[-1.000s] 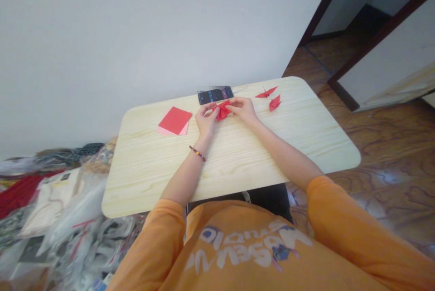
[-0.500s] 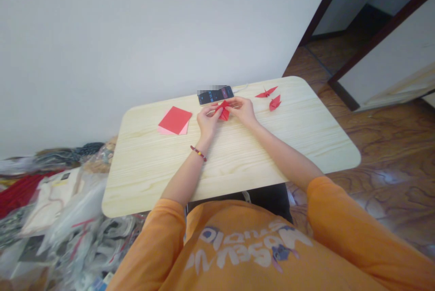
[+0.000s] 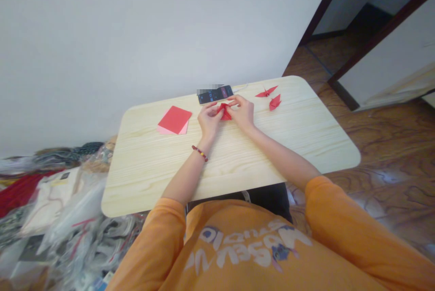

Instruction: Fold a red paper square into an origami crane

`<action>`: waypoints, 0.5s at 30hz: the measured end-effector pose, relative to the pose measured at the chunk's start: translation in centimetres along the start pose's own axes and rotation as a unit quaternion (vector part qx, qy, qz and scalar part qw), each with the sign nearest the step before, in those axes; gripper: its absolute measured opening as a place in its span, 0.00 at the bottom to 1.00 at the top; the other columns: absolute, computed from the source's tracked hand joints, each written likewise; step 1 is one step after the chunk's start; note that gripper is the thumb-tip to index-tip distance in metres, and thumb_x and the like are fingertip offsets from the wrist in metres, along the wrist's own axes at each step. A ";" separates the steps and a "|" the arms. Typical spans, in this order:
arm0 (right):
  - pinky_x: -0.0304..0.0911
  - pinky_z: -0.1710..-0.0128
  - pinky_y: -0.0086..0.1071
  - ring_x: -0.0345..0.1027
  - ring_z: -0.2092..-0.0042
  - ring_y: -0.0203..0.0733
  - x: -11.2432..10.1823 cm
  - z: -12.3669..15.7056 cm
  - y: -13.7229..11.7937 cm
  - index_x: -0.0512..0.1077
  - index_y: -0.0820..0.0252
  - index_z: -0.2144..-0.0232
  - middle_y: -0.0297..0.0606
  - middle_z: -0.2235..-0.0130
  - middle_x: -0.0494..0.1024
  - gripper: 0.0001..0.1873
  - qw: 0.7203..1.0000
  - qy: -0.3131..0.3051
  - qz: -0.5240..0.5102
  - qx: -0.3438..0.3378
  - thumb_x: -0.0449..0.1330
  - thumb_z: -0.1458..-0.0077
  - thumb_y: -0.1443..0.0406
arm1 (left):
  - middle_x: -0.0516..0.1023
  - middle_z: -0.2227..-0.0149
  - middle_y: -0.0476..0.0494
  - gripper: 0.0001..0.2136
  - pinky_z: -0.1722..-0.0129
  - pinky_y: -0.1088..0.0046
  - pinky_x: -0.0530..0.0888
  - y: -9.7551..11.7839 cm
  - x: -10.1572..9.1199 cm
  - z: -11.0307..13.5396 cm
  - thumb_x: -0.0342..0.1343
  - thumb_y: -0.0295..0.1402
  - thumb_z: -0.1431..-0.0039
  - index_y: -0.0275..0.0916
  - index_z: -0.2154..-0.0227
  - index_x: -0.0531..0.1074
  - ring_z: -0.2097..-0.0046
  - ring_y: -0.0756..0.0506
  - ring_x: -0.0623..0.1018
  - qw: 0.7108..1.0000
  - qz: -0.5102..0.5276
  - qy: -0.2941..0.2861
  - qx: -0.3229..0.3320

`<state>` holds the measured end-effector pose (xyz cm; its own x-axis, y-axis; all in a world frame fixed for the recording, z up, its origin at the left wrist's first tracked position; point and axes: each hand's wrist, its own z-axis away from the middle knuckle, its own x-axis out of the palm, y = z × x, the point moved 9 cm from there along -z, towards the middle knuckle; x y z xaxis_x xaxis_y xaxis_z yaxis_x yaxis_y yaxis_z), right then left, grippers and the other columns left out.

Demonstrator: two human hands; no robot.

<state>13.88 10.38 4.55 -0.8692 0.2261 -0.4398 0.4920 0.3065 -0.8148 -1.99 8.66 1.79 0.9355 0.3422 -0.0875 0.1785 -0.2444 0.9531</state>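
Note:
Between my two hands is a small piece of red origami paper (image 3: 225,112), partly folded, just above or on the table. My left hand (image 3: 208,121) pinches its left side with thumb and fingers. From the right, my right hand (image 3: 243,112) pinches the other side. Fingertips cover parts of the folds. To the left lies a stack of square origami paper (image 3: 175,119), red on top with pink showing beneath. Two folded red paper figures rest on the right: a paper crane (image 3: 267,92) with spread points and a more compact figure (image 3: 275,102).
A phone (image 3: 215,95) with a lit screen and a white cable lies behind my hands, near the wall. The light wooden table (image 3: 152,168) has rounded corners. Clothes and plastic bags (image 3: 74,218) are piled on the floor at left; a doorway stands at right.
The paper's shape between my fingers looks lower and more compact. My right hand has shifted slightly and its fingers are more bent. The stack and the folded figures stay put.

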 end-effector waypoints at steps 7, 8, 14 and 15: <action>0.64 0.53 0.40 0.73 0.60 0.45 -0.3 0.1 -0.5 0.74 0.56 0.68 0.33 0.71 0.79 0.07 0.999 0.019 -0.024 0.010 0.62 0.54 0.67 | 0.80 0.64 0.41 0.07 0.61 0.70 0.77 -0.3 0.0 -0.1 0.66 0.33 0.55 0.36 0.74 0.78 0.65 0.47 0.80 0.999 0.049 0.017 -0.009; 0.64 0.53 0.40 0.73 0.61 0.45 -0.3 -0.1 -0.3 0.74 0.56 0.68 0.33 0.71 0.79 0.07 0.999 0.013 -0.046 0.013 0.63 0.54 0.66 | 0.81 0.64 0.41 0.07 0.61 0.69 0.77 -0.7 0.0 -0.1 0.66 0.33 0.56 0.36 0.74 0.78 0.65 0.47 0.80 0.998 0.057 0.020 -0.023; 0.67 0.56 0.37 0.75 0.62 0.42 1.4 -1.0 2.1 0.76 0.58 0.72 0.36 0.68 0.81 0.09 0.957 -0.064 -0.266 0.096 0.65 0.55 0.59 | 0.82 0.65 0.40 0.12 0.57 0.65 0.76 -2.4 -0.4 -0.8 0.66 0.34 0.58 0.34 0.69 0.78 0.63 0.44 0.80 0.991 0.097 0.007 -0.093; 0.67 0.56 0.36 0.74 0.62 0.42 1.7 -1.0 2.4 0.77 0.58 0.73 0.36 0.68 0.81 0.10 0.948 -0.073 -0.289 0.108 0.67 0.57 0.59 | 0.82 0.63 0.40 0.13 0.56 0.64 0.76 -2.4 -0.3 -0.9 0.67 0.34 0.58 0.34 0.68 0.78 0.62 0.43 0.80 0.990 0.109 0.002 -0.092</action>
<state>13.62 12.44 2.29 -0.9959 -0.0585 0.0693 -0.0769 0.1407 -0.9871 -3.01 9.98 -0.19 0.9443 0.3033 0.1277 -0.0868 -0.1447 0.9857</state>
